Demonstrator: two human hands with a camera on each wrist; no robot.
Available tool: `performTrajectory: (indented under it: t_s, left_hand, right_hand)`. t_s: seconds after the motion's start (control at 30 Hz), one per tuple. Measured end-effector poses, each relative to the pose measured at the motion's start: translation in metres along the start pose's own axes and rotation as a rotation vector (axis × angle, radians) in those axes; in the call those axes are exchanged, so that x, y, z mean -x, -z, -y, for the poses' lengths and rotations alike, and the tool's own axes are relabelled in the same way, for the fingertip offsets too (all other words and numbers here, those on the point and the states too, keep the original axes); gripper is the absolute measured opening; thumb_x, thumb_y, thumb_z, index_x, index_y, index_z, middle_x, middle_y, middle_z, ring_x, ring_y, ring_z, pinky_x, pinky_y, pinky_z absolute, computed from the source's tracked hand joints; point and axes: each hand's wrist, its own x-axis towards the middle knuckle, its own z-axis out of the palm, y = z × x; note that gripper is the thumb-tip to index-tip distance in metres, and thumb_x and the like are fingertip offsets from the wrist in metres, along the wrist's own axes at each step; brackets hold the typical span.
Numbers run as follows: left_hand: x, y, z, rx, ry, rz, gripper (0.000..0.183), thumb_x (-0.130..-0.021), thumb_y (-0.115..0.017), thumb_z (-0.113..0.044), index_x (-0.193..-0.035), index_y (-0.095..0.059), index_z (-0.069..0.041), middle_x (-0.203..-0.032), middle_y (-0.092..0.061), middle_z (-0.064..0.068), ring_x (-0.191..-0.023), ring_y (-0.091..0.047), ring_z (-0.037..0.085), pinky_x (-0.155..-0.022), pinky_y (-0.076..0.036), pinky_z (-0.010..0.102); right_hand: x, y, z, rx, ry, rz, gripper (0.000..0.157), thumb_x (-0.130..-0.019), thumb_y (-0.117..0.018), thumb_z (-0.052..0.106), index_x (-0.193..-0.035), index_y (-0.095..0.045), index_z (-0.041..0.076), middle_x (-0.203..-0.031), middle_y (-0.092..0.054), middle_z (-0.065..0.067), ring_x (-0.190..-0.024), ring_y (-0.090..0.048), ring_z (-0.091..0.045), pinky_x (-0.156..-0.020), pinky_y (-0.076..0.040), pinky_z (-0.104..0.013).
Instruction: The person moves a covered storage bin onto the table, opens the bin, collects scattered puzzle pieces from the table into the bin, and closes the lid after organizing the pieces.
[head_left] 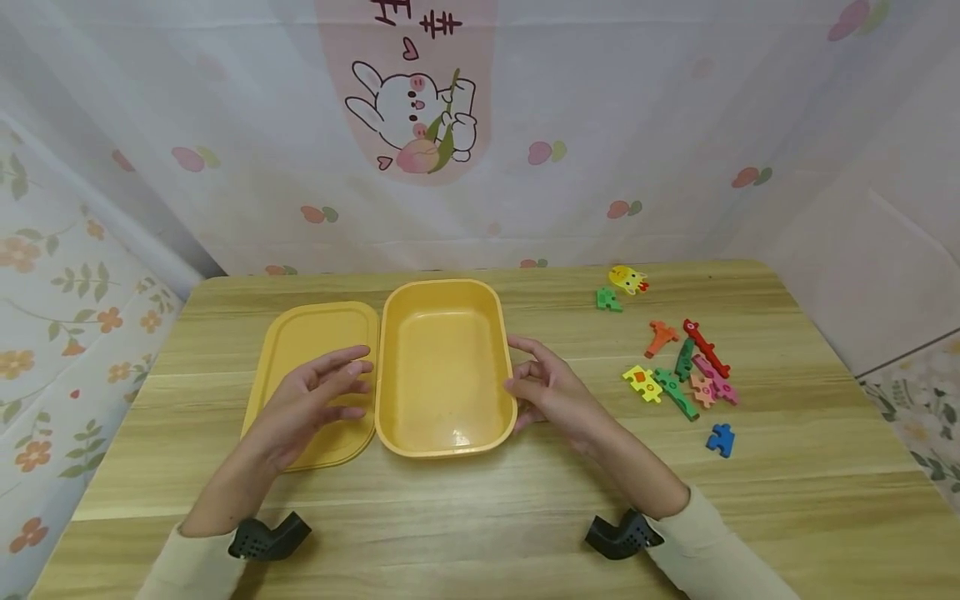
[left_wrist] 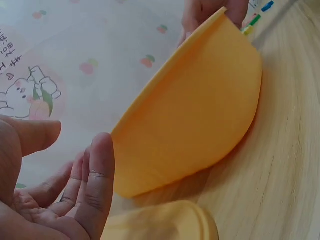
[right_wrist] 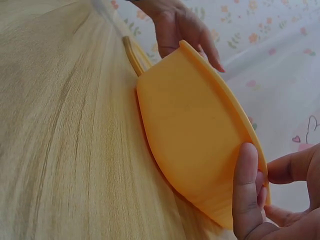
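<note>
A rectangular yellow plastic box (head_left: 448, 383) with rounded corners stands upright on the table, nothing inside it. My right hand (head_left: 551, 390) is at its right wall; in the right wrist view the thumb (right_wrist: 290, 167) lies at the rim and a finger lies along the outer wall (right_wrist: 195, 115), pinching the edge. To the left of the box, a flat yellow lid (head_left: 311, 346) lies on the table, its edge close against the box. My left hand (head_left: 311, 404) hovers over the lid, fingers loosely bent and apart, holding nothing. Its fingertips are near the box's left wall.
Several colourful puzzle pieces lie on the right of the wooden table (head_left: 480, 525), among them a yellow giraffe head (head_left: 628, 279), a red piece (head_left: 707, 348), an orange piece (head_left: 661, 337) and a blue piece (head_left: 721, 439). A patterned curtain (head_left: 600, 125) hangs behind the table.
</note>
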Motion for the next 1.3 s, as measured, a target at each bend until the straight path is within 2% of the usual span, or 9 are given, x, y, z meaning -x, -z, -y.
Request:
performTrajectory:
  t_s: [0.13, 0.27, 0.43, 0.73, 0.83, 1.07, 1.23, 1.3]
  left_hand:
    - [-0.002, -0.006, -0.001, 0.01, -0.018, -0.047, 0.062, -0.109, -0.061, -0.029, -0.158, -0.041, 0.003, -0.122, -0.068, -0.009, -0.106, -0.067, 0.006, -0.086, -0.065, 0.027]
    - [-0.008, -0.011, -0.003, -0.029, -0.013, -0.062, 0.061, -0.108, -0.063, -0.034, -0.156, -0.046, -0.001, -0.12, -0.067, -0.008, -0.107, -0.067, 0.007, -0.086, -0.065, 0.028]
    - [-0.014, -0.013, -0.007, -0.066, 0.01, -0.047, 0.058, -0.108, -0.063, -0.032, -0.156, -0.046, -0.004, -0.121, -0.061, -0.002, -0.108, -0.064, 0.009, -0.085, -0.065, 0.027]
    - [-0.017, -0.012, -0.003, -0.035, 0.051, 0.014, 0.063, -0.107, -0.063, -0.022, -0.161, -0.038, -0.001, -0.14, -0.055, 0.013, -0.104, -0.066, 0.004, -0.082, -0.063, 0.022]
    - [-0.017, -0.012, 0.0, -0.027, 0.051, 0.019, 0.064, -0.107, -0.064, -0.021, -0.162, -0.036, -0.002, -0.141, -0.053, 0.013, -0.105, -0.065, 0.004, -0.082, -0.063, 0.023]
    - [-0.012, -0.013, 0.006, -0.047, 0.068, -0.007, 0.068, -0.105, -0.067, -0.02, -0.163, -0.035, -0.006, -0.126, -0.055, 0.001, -0.099, -0.062, 0.006, -0.077, -0.063, 0.024]
    - [-0.016, -0.014, 0.005, -0.061, 0.054, 0.009, 0.067, -0.106, -0.065, -0.021, -0.163, -0.035, -0.006, -0.133, -0.055, 0.007, -0.099, -0.062, 0.007, -0.076, -0.063, 0.024]
    - [-0.018, -0.015, 0.004, -0.061, 0.049, 0.015, 0.067, -0.106, -0.065, -0.021, -0.163, -0.035, -0.006, -0.134, -0.055, 0.008, -0.099, -0.062, 0.007, -0.075, -0.063, 0.024]
  right_hand:
    - [0.0, 0.001, -0.001, 0.01, 0.003, 0.001, 0.068, -0.102, -0.062, 0.005, -0.163, -0.035, 0.017, -0.106, -0.06, -0.009, -0.079, -0.07, -0.02, -0.066, -0.066, -0.033]
    - [-0.001, 0.001, -0.001, 0.016, 0.007, -0.003, 0.068, -0.102, -0.062, 0.006, -0.164, -0.034, 0.016, -0.107, -0.06, -0.011, -0.08, -0.07, -0.02, -0.066, -0.065, -0.032]
    - [-0.002, 0.001, 0.001, 0.013, 0.016, 0.001, 0.069, -0.102, -0.062, 0.006, -0.164, -0.033, 0.015, -0.109, -0.061, -0.012, -0.08, -0.069, -0.02, -0.065, -0.064, -0.03]
    - [-0.001, 0.0, -0.002, -0.004, 0.015, 0.001, 0.07, -0.101, -0.061, 0.005, -0.165, -0.033, 0.016, -0.108, -0.062, -0.01, -0.078, -0.068, -0.018, -0.063, -0.063, -0.028]
    - [-0.001, 0.0, -0.003, -0.002, 0.017, 0.012, 0.07, -0.102, -0.061, 0.005, -0.165, -0.033, 0.016, -0.106, -0.061, -0.01, -0.077, -0.067, -0.018, -0.063, -0.063, -0.028]
    - [0.0, -0.003, -0.004, 0.002, 0.008, 0.018, 0.068, -0.101, -0.061, 0.006, -0.163, -0.036, 0.02, -0.105, -0.059, -0.008, -0.08, -0.067, -0.019, -0.064, -0.064, -0.03]
    - [0.0, 0.0, -0.004, 0.015, 0.015, 0.012, 0.069, -0.102, -0.061, 0.007, -0.164, -0.035, 0.022, -0.11, -0.06, -0.011, -0.082, -0.07, -0.022, -0.068, -0.066, -0.035]
    - [0.0, 0.004, -0.003, 0.069, 0.036, 0.008, 0.067, -0.104, -0.062, 0.011, -0.164, -0.034, 0.02, -0.114, -0.06, -0.013, -0.084, -0.07, -0.022, -0.071, -0.067, -0.037]
